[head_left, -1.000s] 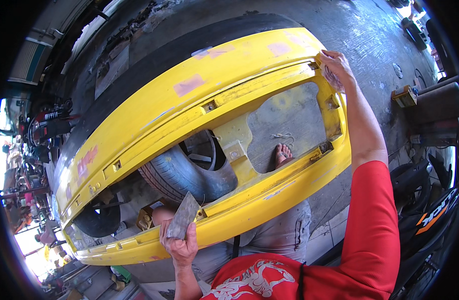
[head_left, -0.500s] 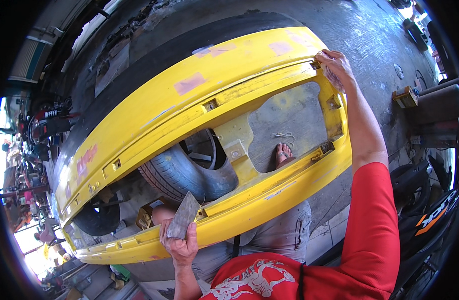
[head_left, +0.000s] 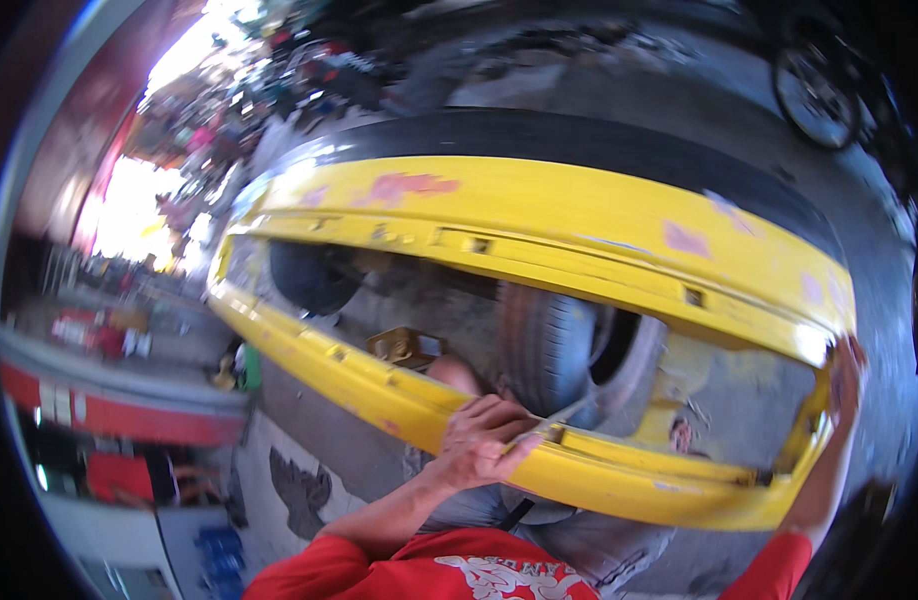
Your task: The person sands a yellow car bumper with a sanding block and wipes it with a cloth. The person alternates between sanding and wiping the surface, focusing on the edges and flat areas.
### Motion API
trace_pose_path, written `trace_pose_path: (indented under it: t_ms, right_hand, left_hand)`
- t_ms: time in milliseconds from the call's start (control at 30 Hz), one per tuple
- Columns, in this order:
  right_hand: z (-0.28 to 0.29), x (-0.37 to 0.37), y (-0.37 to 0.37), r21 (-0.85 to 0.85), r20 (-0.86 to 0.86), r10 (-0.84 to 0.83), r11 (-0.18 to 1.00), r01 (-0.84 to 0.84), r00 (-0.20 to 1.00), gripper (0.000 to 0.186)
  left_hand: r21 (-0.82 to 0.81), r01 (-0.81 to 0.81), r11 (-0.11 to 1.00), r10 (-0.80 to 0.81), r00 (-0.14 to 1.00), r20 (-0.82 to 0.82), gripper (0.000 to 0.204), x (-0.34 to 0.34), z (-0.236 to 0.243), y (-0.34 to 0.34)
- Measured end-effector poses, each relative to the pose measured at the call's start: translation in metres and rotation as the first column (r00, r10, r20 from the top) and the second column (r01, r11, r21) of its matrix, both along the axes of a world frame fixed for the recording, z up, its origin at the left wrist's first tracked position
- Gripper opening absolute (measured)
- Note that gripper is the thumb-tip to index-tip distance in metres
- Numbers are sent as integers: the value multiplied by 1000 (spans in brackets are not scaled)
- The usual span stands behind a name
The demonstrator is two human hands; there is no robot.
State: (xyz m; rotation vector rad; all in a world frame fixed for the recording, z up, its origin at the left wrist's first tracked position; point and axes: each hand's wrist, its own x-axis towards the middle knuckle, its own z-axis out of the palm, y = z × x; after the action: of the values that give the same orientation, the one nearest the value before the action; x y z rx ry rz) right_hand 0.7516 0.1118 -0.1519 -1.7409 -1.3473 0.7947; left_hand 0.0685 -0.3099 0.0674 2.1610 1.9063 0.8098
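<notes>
A long yellow bumper (head_left: 579,205) with pink patches, a black upper band and a wide opening lies across my lap. My left hand (head_left: 484,440) is closed on a thin grey scraper plate (head_left: 562,416) at the bumper's near rail. My right hand (head_left: 844,378) grips the bumper's right end, its fingertips partly blurred. Through the opening show a tyre (head_left: 544,350), a second dark tyre (head_left: 309,283), a yellowish box (head_left: 404,346) and my bare foot (head_left: 681,433), smeared by motion.
A motorbike wheel (head_left: 814,95) stands at the far right. Cluttered parts (head_left: 239,110) line the back near a bright doorway. At lower left are a person in red (head_left: 119,475) and blue water jugs (head_left: 217,565); a red-and-white panel (head_left: 119,408) runs along that side.
The view has swung leftward and blurred, so the bumper appears shifted right and rotated clockwise, and more of the left side shows. Both hands still hold what they held.
</notes>
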Motion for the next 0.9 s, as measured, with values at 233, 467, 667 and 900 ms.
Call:
trace_pose_path:
  t_ms: [233, 467, 667, 900]
  right_hand:
    - [-6, 12, 4, -74, -489, 228, 951, -300, 842, 29]
    - [17, -1, -10, -143, -405, 173, 958, -249, 898, 42]
    - [20, -7, -26, -118, -439, 185, 958, -261, 879, 37]
    - [58, -30, -141, -143, -483, 45, 981, -129, 875, 25]
  left_hand:
    - [-16, -21, 1000, 21, 1000, 20, 19, -2, 0, -8]
    - [53, -39, 998, 36, 998, 43, 21, -1, -10, -15]
    - [108, -31, 994, 25, 998, 52, 21, -2, -13, -17]
    - [187, 113, 976, -111, 994, -25, 12, -7, -2, -16]
